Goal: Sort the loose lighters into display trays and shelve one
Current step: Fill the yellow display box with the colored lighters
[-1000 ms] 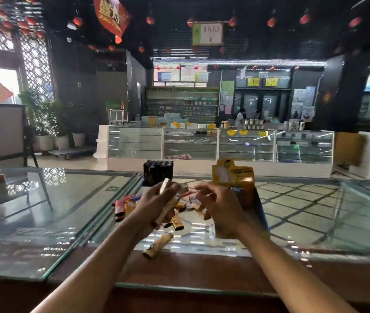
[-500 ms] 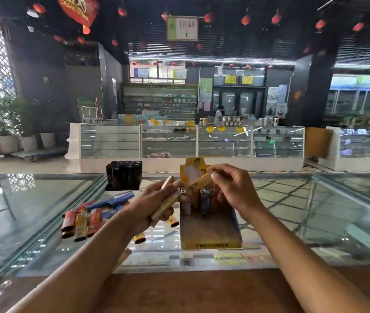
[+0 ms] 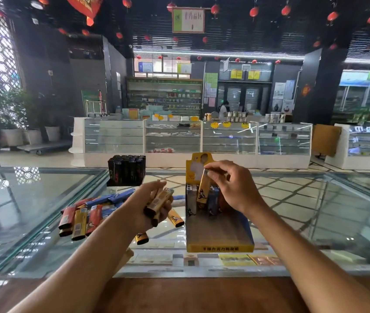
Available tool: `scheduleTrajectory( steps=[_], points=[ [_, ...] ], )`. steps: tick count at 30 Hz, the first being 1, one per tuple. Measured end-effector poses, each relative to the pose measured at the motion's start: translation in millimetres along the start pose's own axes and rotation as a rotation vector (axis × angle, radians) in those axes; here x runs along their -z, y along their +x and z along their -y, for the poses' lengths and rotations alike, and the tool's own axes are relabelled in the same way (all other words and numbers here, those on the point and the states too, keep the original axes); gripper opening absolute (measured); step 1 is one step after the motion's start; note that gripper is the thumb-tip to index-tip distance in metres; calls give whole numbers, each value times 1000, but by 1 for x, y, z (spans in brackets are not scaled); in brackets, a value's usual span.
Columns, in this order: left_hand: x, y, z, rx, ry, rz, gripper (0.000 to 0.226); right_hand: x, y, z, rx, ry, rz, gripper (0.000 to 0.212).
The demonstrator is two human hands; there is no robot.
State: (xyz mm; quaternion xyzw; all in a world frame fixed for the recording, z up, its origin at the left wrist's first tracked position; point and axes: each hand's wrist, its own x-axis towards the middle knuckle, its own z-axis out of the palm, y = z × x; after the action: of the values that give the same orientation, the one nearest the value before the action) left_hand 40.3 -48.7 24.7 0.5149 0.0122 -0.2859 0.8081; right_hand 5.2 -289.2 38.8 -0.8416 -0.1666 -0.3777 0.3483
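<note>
Pinching a yellow lighter (image 3: 203,188) by its top end between thumb and fingertips, the right hand (image 3: 231,188) holds it upright at the back row of the yellow tray (image 3: 220,248). Its lower end is down among the standing lighters (image 3: 212,199) there. Just left of the tray, the left hand (image 3: 148,206) has its fingers curled round a bundle of lighters (image 3: 159,199), tan and gold.

The sorting looks to be at an early-to-middle stage. Only the back row of the tray holds lighters, and most of its floor toward the front is bare. Further left of the tray a loose pile (image 3: 82,218) of red, yellow and blue ones lies on the glass counter (image 3: 21,199). A single lighter (image 3: 176,219) lies just left of the tray. Behind and left of the tray a black tray (image 3: 126,169) stands packed with dark lighters and looks finished. Shelving is not yet begun, as far as can be seen.

It is hard to tell whether the pinched lighter is seated in a slot or only leaning on its neighbours, since the row hides its base. The count in the left hand is unclear, as the fingers cover part of the bundle. The print on the tray's front is too small to read. No shelf meant for a finished tray can be picked out.
</note>
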Motion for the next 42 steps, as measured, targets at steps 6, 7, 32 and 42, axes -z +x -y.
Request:
scheduleTrajectory(
  steps=[6,7,32,42],
  points=[
    [-8,-4,0,-152,35,41,20,-3,-1,-2,-23,21,-7,18],
    [-9,-3,0,-172,69,32,21,-2,-1,-2,-28,36,-16,19],
    [-21,-9,13,-430,319,154,35,33,-13,-38,-58,-335,43,13],
    [-28,-12,22,-595,591,115,38,34,-14,-10,20,-72,6,12]
  ],
)
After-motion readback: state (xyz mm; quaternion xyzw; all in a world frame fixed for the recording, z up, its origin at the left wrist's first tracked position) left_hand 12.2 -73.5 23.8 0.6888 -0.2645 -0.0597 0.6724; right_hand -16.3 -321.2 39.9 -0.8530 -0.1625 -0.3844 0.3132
